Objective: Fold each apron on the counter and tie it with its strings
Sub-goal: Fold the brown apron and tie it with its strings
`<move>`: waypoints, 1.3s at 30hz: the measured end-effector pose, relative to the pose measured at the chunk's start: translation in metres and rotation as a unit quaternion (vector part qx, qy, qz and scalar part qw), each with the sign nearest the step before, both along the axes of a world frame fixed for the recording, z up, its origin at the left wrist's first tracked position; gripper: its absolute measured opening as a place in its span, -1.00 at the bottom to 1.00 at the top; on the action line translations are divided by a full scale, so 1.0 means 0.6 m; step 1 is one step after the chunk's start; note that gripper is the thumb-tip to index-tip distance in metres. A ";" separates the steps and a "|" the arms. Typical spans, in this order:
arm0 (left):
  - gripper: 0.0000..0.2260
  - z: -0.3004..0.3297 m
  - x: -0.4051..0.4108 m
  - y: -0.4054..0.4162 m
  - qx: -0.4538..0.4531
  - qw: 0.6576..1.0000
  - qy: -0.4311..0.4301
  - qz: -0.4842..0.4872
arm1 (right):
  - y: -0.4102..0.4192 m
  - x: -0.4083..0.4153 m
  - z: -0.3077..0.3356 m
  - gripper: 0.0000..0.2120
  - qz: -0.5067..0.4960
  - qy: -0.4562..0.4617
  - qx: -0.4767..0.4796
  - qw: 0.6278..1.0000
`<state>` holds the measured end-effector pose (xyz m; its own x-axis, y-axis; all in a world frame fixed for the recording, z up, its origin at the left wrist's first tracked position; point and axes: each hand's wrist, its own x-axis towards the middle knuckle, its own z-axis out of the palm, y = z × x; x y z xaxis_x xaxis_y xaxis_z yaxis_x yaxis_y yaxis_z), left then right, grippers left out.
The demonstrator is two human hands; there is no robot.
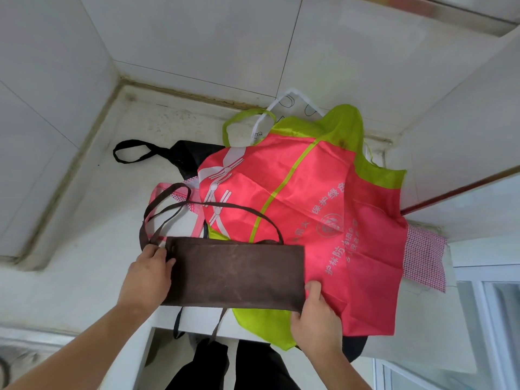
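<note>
Folded dark brown fabric apron [235, 273] held between my two hands at the near tabletop [84, 220] edge.

From the head view, my left grip [147, 273] pinches its left end where the thin brown strings [180, 205] loop away; my right grip [316, 312] pinches its near right corner. Its long axis runs left to right, overlapping a spread pink and lime-green nylon apron [309, 192].

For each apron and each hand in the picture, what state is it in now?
Brown apron: folded into a flat rectangle, strings loose, untied.
Pink apron: spread open, unfolded.
Black apron: unfolded, mostly covered.
Left hand: grips the brown apron's left end.
Right hand: grips its right end.
</note>
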<state>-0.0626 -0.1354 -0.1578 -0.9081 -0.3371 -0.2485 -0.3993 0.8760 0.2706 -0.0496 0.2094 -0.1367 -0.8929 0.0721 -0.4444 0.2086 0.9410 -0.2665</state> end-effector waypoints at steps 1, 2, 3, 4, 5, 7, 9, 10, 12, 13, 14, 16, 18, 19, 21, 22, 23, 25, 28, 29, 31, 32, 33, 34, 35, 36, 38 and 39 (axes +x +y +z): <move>-0.80 0.003 0.001 0.004 -0.029 1.000 0.002 0.012 | 0.003 -0.001 0.001 -0.49 -0.004 -0.013 -0.038 0.999; -0.71 0.009 0.002 0.011 -0.061 0.998 0.008 0.026 | 0.005 -0.002 0.005 -0.43 -0.002 -0.012 -0.071 0.997; -0.64 0.017 0.002 0.019 -0.087 0.995 0.023 0.033 | 0.005 -0.004 0.011 -0.37 0.007 -0.001 -0.092 0.996; -0.62 0.025 0.000 0.031 -0.099 0.994 0.050 0.020 | 0.002 -0.008 0.018 -0.32 0.024 0.017 -0.107 0.994; -0.66 0.033 -0.002 0.047 -0.092 0.992 0.080 -0.015 | -0.006 -0.014 0.026 -0.31 0.040 0.036 -0.125 0.991; -0.72 0.032 -0.004 0.083 -0.030 0.985 0.115 -0.126 | -0.034 -0.030 0.037 -0.35 0.058 0.058 -0.166 0.983; -0.63 0.022 0.001 0.118 0.044 0.975 0.055 -0.213 | -0.057 -0.046 0.030 -0.41 0.078 0.051 -0.163 0.982; -0.50 0.015 0.004 0.128 0.062 0.974 0.002 -0.217 | -0.062 -0.054 0.021 -0.42 0.084 0.032 -0.143 0.986; -0.26 0.001 0.008 0.124 0.034 0.980 -0.069 -0.181 | -0.060 -0.065 0.000 -0.39 0.077 -0.014 -0.089 0.993; -0.19 -0.005 0.009 0.112 0.016 0.983 -0.084 -0.165 | -0.056 -0.068 -0.007 -0.38 0.070 -0.029 -0.073 0.994; -0.14 -0.009 0.008 0.098 0.005 0.984 -0.091 -0.155 | -0.052 -0.071 -0.013 -0.37 0.059 -0.036 -0.070 0.995; -0.06 -0.012 0.006 0.068 0.016 0.986 -0.103 -0.130 | -0.054 -0.076 -0.017 -0.37 0.021 -0.039 -0.090 0.995; -0.01 -0.014 0.006 0.053 0.022 0.987 -0.112 -0.109 | -0.057 -0.077 -0.013 -0.37 -0.052 -0.022 -0.087 0.995; 0.01 -0.015 0.005 0.052 0.019 0.988 -0.108 -0.105 | -0.056 -0.080 -0.009 -0.37 -0.093 -0.016 -0.065 0.993; 0.02 -0.016 0.009 0.054 0.019 0.990 -0.102 -0.098 | -0.050 -0.083 -0.004 -0.42 -0.150 -0.042 -0.034 0.987; 0.03 -0.017 0.009 0.055 0.020 0.990 -0.103 -0.095 | -0.043 -0.085 -0.005 -0.52 -0.155 -0.053 -0.039 0.986; 0.03 -0.016 0.009 0.057 0.020 0.990 -0.103 -0.094 | -0.033 -0.086 -0.009 -0.67 -0.154 -0.063 -0.057 0.984; 0.01 -0.010 0.010 0.061 0.021 0.991 -0.088 -0.097 | -0.017 -0.087 -0.013 -0.66 -0.172 -0.075 -0.105 0.977; -0.16 0.001 0.017 0.086 0.040 0.989 -0.002 -0.144 | 0.006 -0.090 -0.012 -0.66 -0.241 -0.040 -0.194 0.950; -0.23 0.004 0.017 0.100 0.059 0.983 0.025 -0.173 | 0.011 -0.089 -0.008 -0.74 -0.261 -0.027 -0.223 0.939; -0.35 0.006 0.011 0.137 0.109 0.966 0.035 -0.231 | 0.018 -0.083 0.000 -0.87 -0.322 -0.047 -0.289 0.900; -0.39 0.005 0.006 0.161 0.137 0.958 0.024 -0.252 | 0.023 -0.078 0.007 -0.86 -0.345 -0.077 -0.314 0.881; -0.39 0.004 0.002 0.181 0.157 0.952 0.002 -0.263 | 0.026 -0.074 0.008 -0.84 -0.350 -0.101 -0.330 0.871; -0.36 0.001 -0.002 0.201 0.169 0.950 -0.031 -0.262 | 0.029 -0.069 0.014 -0.83 -0.343 -0.116 -0.331 0.871; -0.32 -0.001 -0.006 0.215 0.164 0.951 -0.070 -0.254 | 0.031 -0.065 0.017 -0.82 -0.332 -0.124 -0.329 0.875; -0.27 -0.004 -0.011 0.226 0.148 0.952 -0.107 -0.248 | 0.033 -0.061 0.020 -0.81 -0.318 -0.122 -0.324 0.882; -0.17 0.000 -0.022 0.237 0.120 0.951 -0.152 -0.240 | 0.027 -0.057 0.031 -0.78 -0.284 -0.099 -0.309 0.902; -0.14 0.002 -0.027 0.239 0.117 0.951 -0.165 -0.236 | 0.021 -0.054 0.036 -0.76 -0.264 -0.085 -0.304 0.911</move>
<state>-0.0791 0.0077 -0.1564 -0.8047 0.1875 -0.5633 -0.0739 0.9098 0.4084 -0.0823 0.2218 -0.1149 -0.7188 0.1669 -0.6749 0.6774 0.3867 -0.6258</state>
